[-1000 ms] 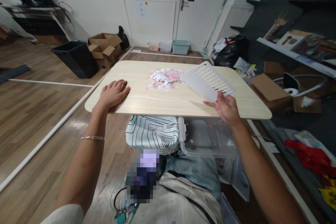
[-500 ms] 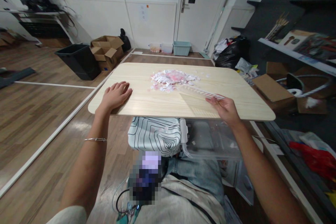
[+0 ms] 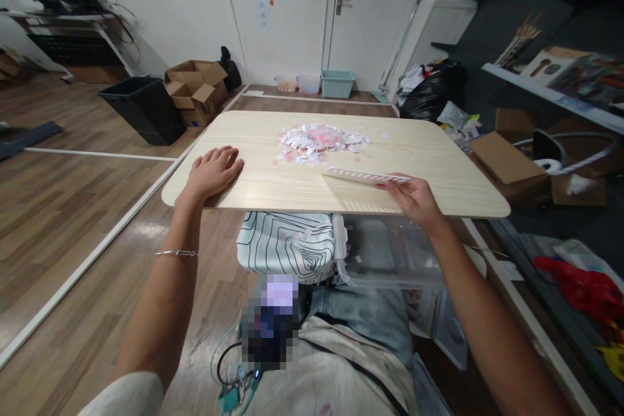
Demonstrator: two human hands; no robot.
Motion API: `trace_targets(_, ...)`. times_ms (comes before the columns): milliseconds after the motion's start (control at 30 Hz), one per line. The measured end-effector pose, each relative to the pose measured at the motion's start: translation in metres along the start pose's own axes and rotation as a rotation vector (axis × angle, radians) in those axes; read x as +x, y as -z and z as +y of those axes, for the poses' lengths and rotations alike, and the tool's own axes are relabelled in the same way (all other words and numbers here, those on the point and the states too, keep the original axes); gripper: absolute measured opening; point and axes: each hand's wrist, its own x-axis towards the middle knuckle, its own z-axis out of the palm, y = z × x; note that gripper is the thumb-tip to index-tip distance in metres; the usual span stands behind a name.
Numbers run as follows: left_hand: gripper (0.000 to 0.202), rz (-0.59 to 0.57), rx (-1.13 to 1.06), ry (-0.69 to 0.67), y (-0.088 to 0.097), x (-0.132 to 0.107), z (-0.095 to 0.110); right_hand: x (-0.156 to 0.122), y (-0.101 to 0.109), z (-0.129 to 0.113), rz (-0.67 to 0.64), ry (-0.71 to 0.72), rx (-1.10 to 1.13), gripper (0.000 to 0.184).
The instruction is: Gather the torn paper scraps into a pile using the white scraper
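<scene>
A light wooden tabletop (image 3: 273,192) is in front of me, with a loose heap of small white and pink paper scraps (image 3: 316,140) on its far middle part. My right hand (image 3: 412,198) grips one end of a thin white slotted strip (image 3: 358,174), seen almost edge-on. The strip points left over the board on the near side of the heap, apart from it, and casts a striped shadow. My left hand (image 3: 214,172) rests palm down on the board's left side, fingers stretched out, with nothing in it.
Below the near edge are a patterned lined container (image 3: 287,244) and a clear plastic bin (image 3: 390,250) with a few scraps. A black waste bin (image 3: 143,110) and cardboard boxes (image 3: 195,88) stand left, an open carton (image 3: 507,156) right.
The strip has moved away from the heap towards me and turned from a slanted face to nearly edge-on. My left hand stays in place; the whole view has shifted slightly.
</scene>
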Motion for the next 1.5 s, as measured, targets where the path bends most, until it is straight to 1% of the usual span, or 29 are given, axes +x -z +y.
trace_targets(200, 0.082, 0.011, -0.016, -0.001, -0.001, 0.000, 0.000, -0.002, 0.000, -0.005, -0.030, -0.004, 0.007, 0.081)
trace_targets(533, 0.078, 0.034, -0.033, -0.025, -0.002, 0.001, -0.003, -0.003, 0.001, -0.016, -0.084, 0.007, -0.003, 0.080)
trace_targets(700, 0.080, 0.026, -0.026, -0.022, -0.002, 0.001, -0.003, -0.004, 0.000, -0.020, -0.110, 0.001, 0.002, 0.081)
trace_targets(1033, 0.082, 0.003, 0.001, -0.005, 0.001, 0.000, 0.000, -0.007, 0.001, -0.025, -0.123, -0.016, 0.026, 0.078)
trace_targets(1433, 0.079, 0.018, -0.019, -0.013, -0.001, 0.001, -0.002, -0.008, 0.000, -0.025, -0.134, -0.010, 0.024, 0.080)
trace_targets(1500, 0.075, 0.024, -0.026, -0.016, -0.002, 0.001, -0.002, -0.008, 0.001, -0.026, -0.138, -0.011, 0.022, 0.079)
